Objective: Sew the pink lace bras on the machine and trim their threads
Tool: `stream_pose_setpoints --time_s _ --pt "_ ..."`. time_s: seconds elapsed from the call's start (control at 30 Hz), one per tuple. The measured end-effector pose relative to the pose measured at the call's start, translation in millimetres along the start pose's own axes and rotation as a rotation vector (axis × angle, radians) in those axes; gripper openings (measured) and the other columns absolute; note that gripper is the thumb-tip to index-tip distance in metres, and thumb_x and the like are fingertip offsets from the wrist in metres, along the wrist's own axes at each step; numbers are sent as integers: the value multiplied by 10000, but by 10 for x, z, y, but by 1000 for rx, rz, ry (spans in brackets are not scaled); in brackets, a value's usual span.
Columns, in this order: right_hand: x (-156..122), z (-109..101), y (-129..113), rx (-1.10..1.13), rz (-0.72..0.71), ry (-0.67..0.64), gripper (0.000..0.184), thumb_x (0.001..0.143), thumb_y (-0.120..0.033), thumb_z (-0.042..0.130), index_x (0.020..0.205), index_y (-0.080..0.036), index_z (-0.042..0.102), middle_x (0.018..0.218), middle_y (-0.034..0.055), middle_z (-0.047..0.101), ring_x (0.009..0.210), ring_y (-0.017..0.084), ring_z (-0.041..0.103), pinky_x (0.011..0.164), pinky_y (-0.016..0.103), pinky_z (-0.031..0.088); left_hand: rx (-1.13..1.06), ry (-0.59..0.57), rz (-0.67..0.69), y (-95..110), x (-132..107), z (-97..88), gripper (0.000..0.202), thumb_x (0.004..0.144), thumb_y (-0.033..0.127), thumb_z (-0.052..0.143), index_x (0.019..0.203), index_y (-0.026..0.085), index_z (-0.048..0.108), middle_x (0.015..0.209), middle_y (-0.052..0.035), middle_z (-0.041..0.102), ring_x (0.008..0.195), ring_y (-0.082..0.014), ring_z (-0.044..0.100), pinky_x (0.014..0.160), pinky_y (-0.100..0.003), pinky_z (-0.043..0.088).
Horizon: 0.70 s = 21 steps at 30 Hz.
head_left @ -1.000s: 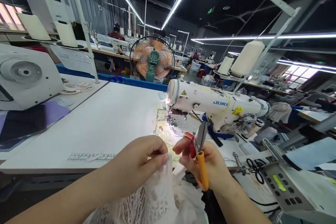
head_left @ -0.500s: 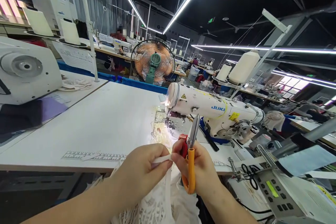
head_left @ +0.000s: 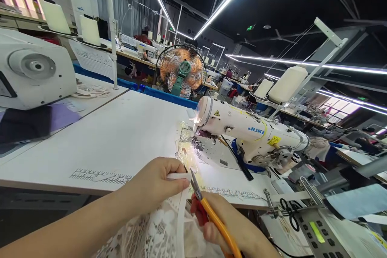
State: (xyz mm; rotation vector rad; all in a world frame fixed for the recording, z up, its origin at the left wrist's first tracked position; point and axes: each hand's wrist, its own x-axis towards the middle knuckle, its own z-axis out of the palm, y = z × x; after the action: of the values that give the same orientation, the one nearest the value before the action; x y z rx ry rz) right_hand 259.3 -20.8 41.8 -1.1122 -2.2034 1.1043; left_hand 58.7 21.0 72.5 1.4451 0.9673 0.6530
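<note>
My left hand [head_left: 157,185] pinches a narrow white strip [head_left: 180,176] at the top of a white lace fabric [head_left: 157,234] that hangs below the table's front edge. My right hand [head_left: 223,229] is closed round orange-handled thread snips [head_left: 211,215]. Their blades point up and left, with the tips right at the end of the strip by my left fingertips. Behind both hands stands a white JUKI sewing machine [head_left: 250,133] with its needle lamp lit.
The white worktable [head_left: 121,137] stretches left, with a printed ruler along its front edge. A second machine [head_left: 33,72] stands far left, a fan [head_left: 180,70] behind. A control panel [head_left: 317,229] and black scissors [head_left: 288,209] lie at right. Thread cones [head_left: 287,84] stand behind the machine.
My right hand dropped and turned the snips from pointing upward to pointing at the strip my left hand holds. The view shifted slightly right and down.
</note>
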Motion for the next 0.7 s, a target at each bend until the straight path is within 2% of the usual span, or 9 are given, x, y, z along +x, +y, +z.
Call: stream_pose_setpoints --time_s 0.13,0.33,0.6,0.7 --pt "34 33 -50 -42 11 40 595 744 -781 357 762 -193 442 635 -27 417 550 109 343 482 228 280 -4 33 -32 -9 24 -18 286 615 440 604 655 163 548 537 38 493 488 -115 422 475 -230 325" --pt "22 54 20 -89 72 82 613 733 -800 348 717 -191 416 616 -37 388 542 102 319 481 231 248 -18 49 -53 25 22 -44 241 593 395 614 637 160 579 520 46 508 486 -106 423 463 -211 311" --pt "16 91 44 -152 103 138 647 711 -831 317 689 -192 417 585 -40 384 528 100 301 485 233 243 -128 1 -54 21 51 -87 194 576 335 648 576 158 568 478 66 489 446 -80 393 442 -199 266" --pt "19 91 46 -166 113 146 639 704 -829 324 677 -197 411 582 -37 389 528 105 302 480 232 239 -180 -29 -48 38 52 -95 156 569 301 649 582 156 592 513 53 548 481 -91 443 463 -195 312"
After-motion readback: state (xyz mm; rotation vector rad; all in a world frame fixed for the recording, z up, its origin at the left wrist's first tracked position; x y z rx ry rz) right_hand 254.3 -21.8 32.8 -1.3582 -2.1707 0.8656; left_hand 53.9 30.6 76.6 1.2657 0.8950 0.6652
